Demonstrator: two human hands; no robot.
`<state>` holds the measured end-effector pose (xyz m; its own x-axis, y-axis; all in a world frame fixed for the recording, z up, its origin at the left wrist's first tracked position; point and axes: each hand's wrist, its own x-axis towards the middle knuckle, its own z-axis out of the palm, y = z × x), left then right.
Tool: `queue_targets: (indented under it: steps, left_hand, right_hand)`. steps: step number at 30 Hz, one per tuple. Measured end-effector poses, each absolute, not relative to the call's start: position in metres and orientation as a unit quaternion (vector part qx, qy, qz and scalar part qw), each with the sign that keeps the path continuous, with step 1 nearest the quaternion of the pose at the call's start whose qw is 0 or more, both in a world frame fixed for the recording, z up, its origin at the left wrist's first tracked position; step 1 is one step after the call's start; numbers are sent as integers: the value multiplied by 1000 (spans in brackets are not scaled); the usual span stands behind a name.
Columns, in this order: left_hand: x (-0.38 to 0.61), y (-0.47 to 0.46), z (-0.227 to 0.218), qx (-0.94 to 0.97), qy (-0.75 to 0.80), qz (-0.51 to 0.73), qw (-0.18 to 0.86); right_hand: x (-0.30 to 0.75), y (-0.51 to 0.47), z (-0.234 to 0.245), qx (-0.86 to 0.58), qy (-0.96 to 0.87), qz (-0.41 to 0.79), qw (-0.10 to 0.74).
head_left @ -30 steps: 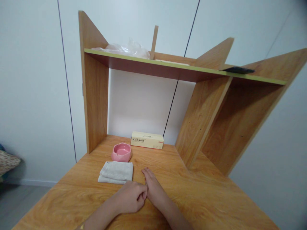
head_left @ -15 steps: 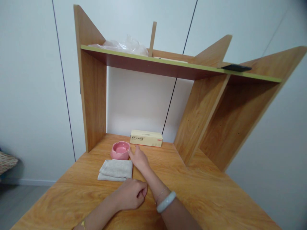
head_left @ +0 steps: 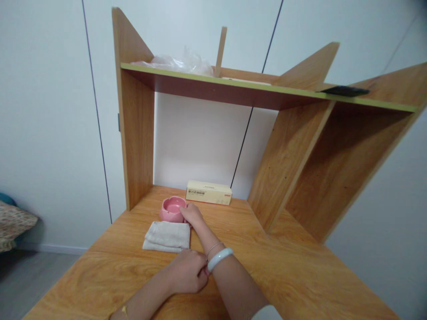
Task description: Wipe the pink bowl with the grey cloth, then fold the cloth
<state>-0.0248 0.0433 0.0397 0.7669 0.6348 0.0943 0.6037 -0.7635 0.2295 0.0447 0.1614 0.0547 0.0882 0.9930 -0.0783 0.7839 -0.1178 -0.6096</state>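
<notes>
A round pink ashtray with a notched rim stands on the wooden desk behind a folded grey cloth. My right hand grips the ashtray at its right side, thumb at the rim and the other fingers mostly hidden. Just in front of the cloth, my left hand rests in a loose fist, with nothing visible in it. Its knuckles lie close beside the pale bangle on my right wrist; I cannot tell whether they touch.
A long cream box with printed lettering lies behind the ashtray, against the wall. Upright wooden panels flank it on both sides. Overhead runs a shelf bearing a clear plastic bag and a flat black object.
My right hand has closed from an open reach onto the ashtray's right side. My left fist stays near the cloth. The whole view has shifted slightly.
</notes>
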Motion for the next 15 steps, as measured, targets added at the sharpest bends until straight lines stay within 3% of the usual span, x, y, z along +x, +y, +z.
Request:
queue_targets:
  steps: [15]
  left_hand:
    - [-27,46,37,928,310,122,167]
  right_hand:
    - [99,164,48,-726,-581,293,224]
